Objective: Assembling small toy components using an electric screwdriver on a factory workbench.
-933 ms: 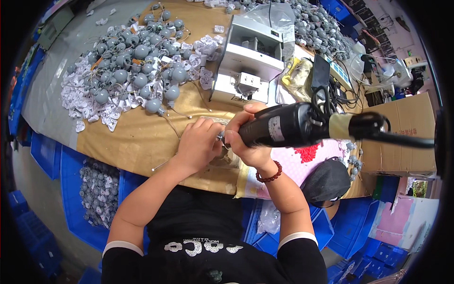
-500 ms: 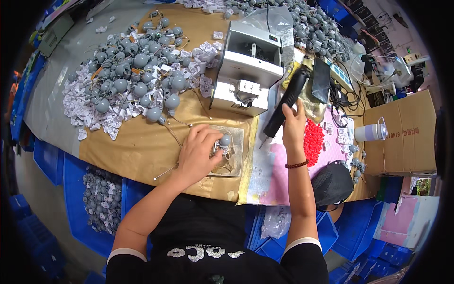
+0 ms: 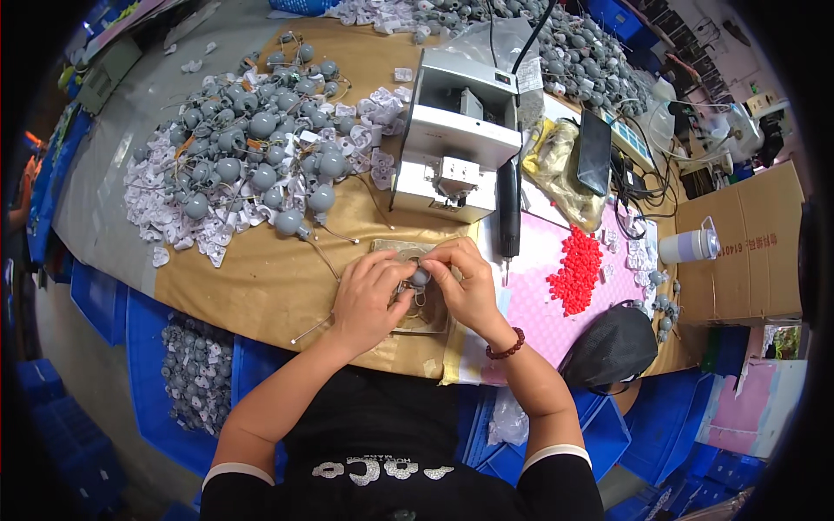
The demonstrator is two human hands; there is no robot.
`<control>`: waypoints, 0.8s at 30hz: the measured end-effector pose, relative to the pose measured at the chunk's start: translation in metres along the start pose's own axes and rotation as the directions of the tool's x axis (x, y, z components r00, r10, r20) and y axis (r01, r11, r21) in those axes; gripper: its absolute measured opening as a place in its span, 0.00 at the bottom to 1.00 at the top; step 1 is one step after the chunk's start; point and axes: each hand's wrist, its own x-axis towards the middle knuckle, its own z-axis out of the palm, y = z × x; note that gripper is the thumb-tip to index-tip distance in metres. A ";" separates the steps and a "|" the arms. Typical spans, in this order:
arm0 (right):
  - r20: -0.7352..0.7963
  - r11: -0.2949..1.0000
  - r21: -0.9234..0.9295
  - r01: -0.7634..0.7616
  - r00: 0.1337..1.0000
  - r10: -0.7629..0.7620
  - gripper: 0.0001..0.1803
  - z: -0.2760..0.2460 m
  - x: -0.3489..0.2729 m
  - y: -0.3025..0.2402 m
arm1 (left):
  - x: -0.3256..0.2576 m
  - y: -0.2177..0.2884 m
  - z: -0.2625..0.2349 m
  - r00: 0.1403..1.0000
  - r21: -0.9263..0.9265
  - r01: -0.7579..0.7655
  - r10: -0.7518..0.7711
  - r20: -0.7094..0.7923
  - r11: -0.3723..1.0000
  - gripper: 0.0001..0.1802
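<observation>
A small grey ball-shaped part (image 3: 420, 278) with white pieces and a wire sits on a worn square block (image 3: 427, 323) at the table's front. From its left side, my left hand (image 3: 369, 300) grips it with bent fingers. My right hand (image 3: 467, 285) pinches at its top right, thumb and forefinger close together; whether a smaller piece is between them is hidden. A black electric screwdriver (image 3: 509, 208), tip toward me, is beyond my right hand, alongside a white and silver machine (image 3: 459, 130).
Wired grey balls (image 3: 261, 126) and white plastic pieces (image 3: 165, 208) pile up at left. On the right are red caps (image 3: 577, 269), a black phone (image 3: 594, 152), a black mesh bag (image 3: 612, 347), a white cup (image 3: 686, 246) and a cardboard box (image 3: 738, 247).
My right hand has let go of the electric screwdriver and moved left to the grey part. The screwdriver now hangs or rests beside the machine. My left hand stays at the part.
</observation>
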 end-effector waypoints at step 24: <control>-0.126 0.731 -0.631 -0.260 0.964 0.234 0.06 -0.196 -0.040 0.088 | 0.026 -0.045 -0.117 0.965 0.253 -0.042 -0.027 0.260 0.966 0.23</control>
